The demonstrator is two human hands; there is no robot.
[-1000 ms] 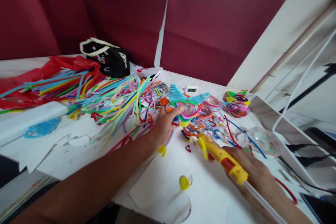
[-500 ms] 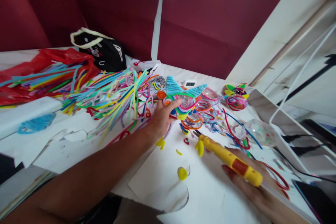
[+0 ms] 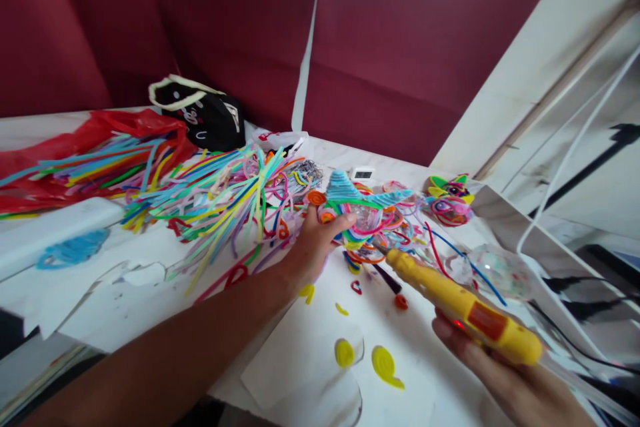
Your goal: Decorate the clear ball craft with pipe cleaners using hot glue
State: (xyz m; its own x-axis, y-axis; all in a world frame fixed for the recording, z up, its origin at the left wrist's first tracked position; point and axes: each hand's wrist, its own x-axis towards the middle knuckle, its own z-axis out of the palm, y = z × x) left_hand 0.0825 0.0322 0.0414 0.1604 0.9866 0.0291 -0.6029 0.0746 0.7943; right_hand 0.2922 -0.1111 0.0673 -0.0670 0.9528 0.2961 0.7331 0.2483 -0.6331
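Note:
My left hand [image 3: 320, 235] grips a pipe-cleaner craft figure [image 3: 363, 217] with a clear, rounded middle, coloured bands and light blue pointed pieces on top. Its thumb lies over the front, and the other fingers are mostly hidden behind. Closed around a yellow hot glue gun [image 3: 450, 293] is my right hand [image 3: 505, 373]. The gun's nozzle points left, close to the figure's lower right side; whether they touch is unclear. On the white paper below lie a yellow coil with a tail [image 3: 385, 365], a round yellow coil [image 3: 345, 352] and an orange coil [image 3: 401, 301].
Bundled pipe cleaners [image 3: 225, 193] spread across the left, beside a red plastic bag [image 3: 130, 125] and a black bag [image 3: 200, 113]. A small digital display [image 3: 363, 174] stands behind. To the right are a finished-looking colourful figure [image 3: 450, 203], a clear ball [image 3: 500, 268] and cables.
The glue gun has tipped and shifted slightly right. A yellow coil that was beside it now lies on the paper nearer me. The orange coil has come into view. The camera view has shifted slightly.

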